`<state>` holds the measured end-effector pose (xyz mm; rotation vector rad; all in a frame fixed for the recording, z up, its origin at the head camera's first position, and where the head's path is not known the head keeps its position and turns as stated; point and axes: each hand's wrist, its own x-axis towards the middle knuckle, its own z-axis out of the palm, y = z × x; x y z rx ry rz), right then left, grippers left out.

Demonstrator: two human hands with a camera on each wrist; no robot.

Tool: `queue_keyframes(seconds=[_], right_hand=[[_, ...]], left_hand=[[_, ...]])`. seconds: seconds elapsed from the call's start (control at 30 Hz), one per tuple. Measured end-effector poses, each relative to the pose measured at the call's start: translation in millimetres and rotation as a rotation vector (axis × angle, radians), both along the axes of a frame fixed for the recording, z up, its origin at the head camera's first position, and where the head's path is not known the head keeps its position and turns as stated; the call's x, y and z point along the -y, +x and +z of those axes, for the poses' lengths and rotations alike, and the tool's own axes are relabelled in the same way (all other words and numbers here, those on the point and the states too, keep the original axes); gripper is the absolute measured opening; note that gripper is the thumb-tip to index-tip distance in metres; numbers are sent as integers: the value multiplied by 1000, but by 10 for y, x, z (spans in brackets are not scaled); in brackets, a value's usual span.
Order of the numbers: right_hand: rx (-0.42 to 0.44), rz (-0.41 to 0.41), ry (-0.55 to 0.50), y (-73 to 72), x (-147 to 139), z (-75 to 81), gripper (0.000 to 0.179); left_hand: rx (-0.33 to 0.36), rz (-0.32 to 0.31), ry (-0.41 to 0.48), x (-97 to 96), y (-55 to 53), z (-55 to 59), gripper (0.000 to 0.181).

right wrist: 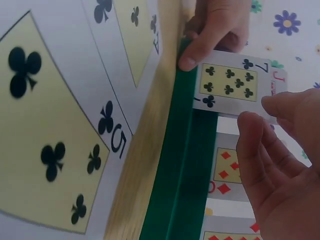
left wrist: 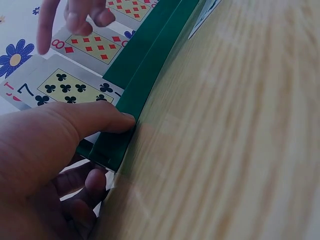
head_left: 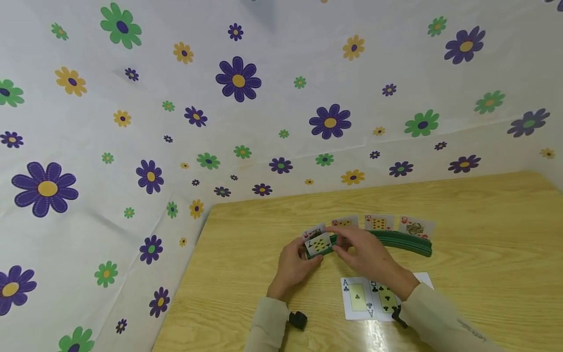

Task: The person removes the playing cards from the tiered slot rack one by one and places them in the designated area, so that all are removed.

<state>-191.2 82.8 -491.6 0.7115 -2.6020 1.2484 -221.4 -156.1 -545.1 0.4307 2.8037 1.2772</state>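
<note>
Playing cards (head_left: 379, 222) stand in a holder and lie flat before it, below a large white backdrop (head_left: 264, 122) printed with purple, green and yellow flowers. Next in size comes the table (head_left: 246, 239), its top pale wood grain, meeting the backdrop along the far and left edges. Two light sleeves (head_left: 444, 315) reach in from the near side. On the table sits the curved green card holder (head_left: 402, 239), bowed away from the person. The right hand (head_left: 365, 252) is by the holder's left part, thumb and forefinger a little apart at the edge of a card; whether they touch it I cannot tell. The left hand (head_left: 292, 268) grips the holder's left end, thumb on the front face, the other fingers behind. Nearer the person, the ace of clubs (head_left: 357, 297) and five of clubs (head_left: 384, 293) lie flat, the five partly under the right forearm. Upright at the left end, the seven of clubs (head_left: 318, 243) overlaps a red jack (head_left: 313, 230); rightward follow the eight of diamonds (head_left: 345, 222), ten of diamonds (head_left: 379, 225) and a red queen (head_left: 415, 228). Smallest is a black device (head_left: 298, 320) beside the left cuff.
</note>
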Motion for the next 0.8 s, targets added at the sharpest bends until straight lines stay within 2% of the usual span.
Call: queue_keyframes(seconds=[0.17, 0.37, 0.8], right_hand=[[-75, -38, 33, -14, 54, -58, 42], [-157, -84, 37, -36, 79, -107, 19], [-153, -97, 13, 31, 95, -128, 13]], left_hand=[[-9, -11, -4, -7, -9, -21, 43], [-30, -14, -1, -24, -26, -8, 42], [-58, -5, -4, 3, -9, -35, 41]])
